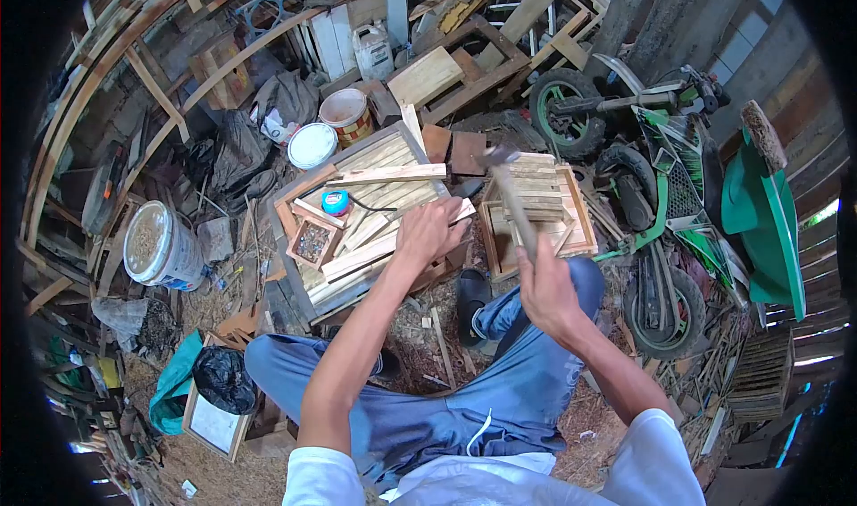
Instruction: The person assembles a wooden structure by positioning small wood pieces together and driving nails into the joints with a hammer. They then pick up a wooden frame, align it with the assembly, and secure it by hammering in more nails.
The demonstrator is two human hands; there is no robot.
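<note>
My right hand [547, 292] is closed round the handle of a hammer [516, 209], whose head is raised and slightly blurred. My left hand [429, 229] grips a pale wooden strip [361, 258] near its right end, over a low slatted work surface [393, 153]. Whether its fingers also pinch something small, I cannot make out. Another wooden strip [386, 175] lies beyond that hand. A small wooden box [323, 248] of what look like nails stands to the left, beside a round blue container [336, 202]. Right of the work surface rests a wooden tray [488, 238] with slats in it.
A green and black small motorbike [665, 184] stands at the right, near a green wheelbarrow-like tub [759, 229]. Buckets [345, 117] and a filled white bucket [165, 247] sit at the left. Scrap wood [437, 77] is piled behind. Shavings and sticks litter the floor.
</note>
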